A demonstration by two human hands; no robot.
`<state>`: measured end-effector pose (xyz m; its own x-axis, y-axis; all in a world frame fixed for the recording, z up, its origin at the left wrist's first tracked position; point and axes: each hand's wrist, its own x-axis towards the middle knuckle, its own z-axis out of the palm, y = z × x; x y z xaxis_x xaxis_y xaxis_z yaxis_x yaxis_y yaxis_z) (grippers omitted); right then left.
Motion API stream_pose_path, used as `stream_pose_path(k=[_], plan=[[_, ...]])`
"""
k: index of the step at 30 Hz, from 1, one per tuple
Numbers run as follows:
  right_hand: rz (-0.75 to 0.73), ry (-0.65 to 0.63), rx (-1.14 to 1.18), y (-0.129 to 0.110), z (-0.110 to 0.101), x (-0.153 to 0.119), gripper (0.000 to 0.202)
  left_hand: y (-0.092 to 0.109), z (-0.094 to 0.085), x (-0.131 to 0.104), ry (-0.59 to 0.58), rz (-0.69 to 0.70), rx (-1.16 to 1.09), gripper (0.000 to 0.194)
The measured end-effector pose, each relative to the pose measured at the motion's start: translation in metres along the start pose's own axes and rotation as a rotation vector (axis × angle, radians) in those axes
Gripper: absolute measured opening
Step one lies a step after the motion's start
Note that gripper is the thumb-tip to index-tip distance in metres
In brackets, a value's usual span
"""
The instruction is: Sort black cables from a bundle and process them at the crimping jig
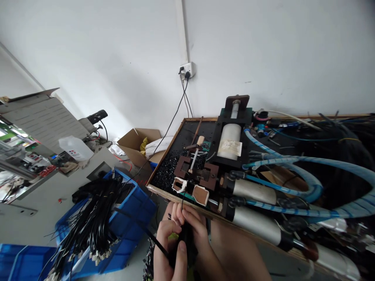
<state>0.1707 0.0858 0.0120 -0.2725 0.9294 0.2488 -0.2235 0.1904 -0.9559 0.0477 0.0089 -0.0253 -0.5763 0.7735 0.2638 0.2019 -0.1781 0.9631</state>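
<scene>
My left hand is closed around a black cable at the front edge of the bench, with its fingers curled in. Pressed against it, my right hand pinches the same dark cable, and a thin black end sticks up from between the fingers. The part inside my hands is mostly hidden. Just beyond my fingertips sits a pneumatic clamping fixture with brown jaws and two tape-edged pads.
A blue bin at left holds a bundle of black cables with metal connectors. Black scraps cover the bench's left corner. Air cylinders and blue hoses fill the right. A cardboard box stands behind.
</scene>
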Motion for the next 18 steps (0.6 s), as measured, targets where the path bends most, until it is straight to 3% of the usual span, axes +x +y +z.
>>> stream_pose_path(k=[6, 10, 12, 14, 18], plan=[[-0.030, -0.025, -0.048, 0.003, -0.020, -0.007, 0.014, 0.005, 0.002, -0.001, 0.010, -0.012, -0.003, 0.032], [-0.047, -0.003, -0.031, 0.042, 0.012, -0.007, 0.023, 0.008, 0.001, 0.001, -0.005, 0.006, 0.012, 0.032], [-0.060, 0.082, 0.065, 0.066, 0.034, -0.004, 0.034, 0.008, 0.000, 0.002, -0.024, 0.019, 0.011, 0.030], [-0.023, 0.085, 0.155, 0.083, 0.050, 0.001, 0.038, 0.008, -0.002, 0.002, -0.035, 0.029, -0.007, 0.028], [0.073, 0.084, 0.314, 0.090, 0.063, 0.009, 0.038, 0.006, -0.005, 0.001, -0.056, 0.043, -0.051, 0.025]])
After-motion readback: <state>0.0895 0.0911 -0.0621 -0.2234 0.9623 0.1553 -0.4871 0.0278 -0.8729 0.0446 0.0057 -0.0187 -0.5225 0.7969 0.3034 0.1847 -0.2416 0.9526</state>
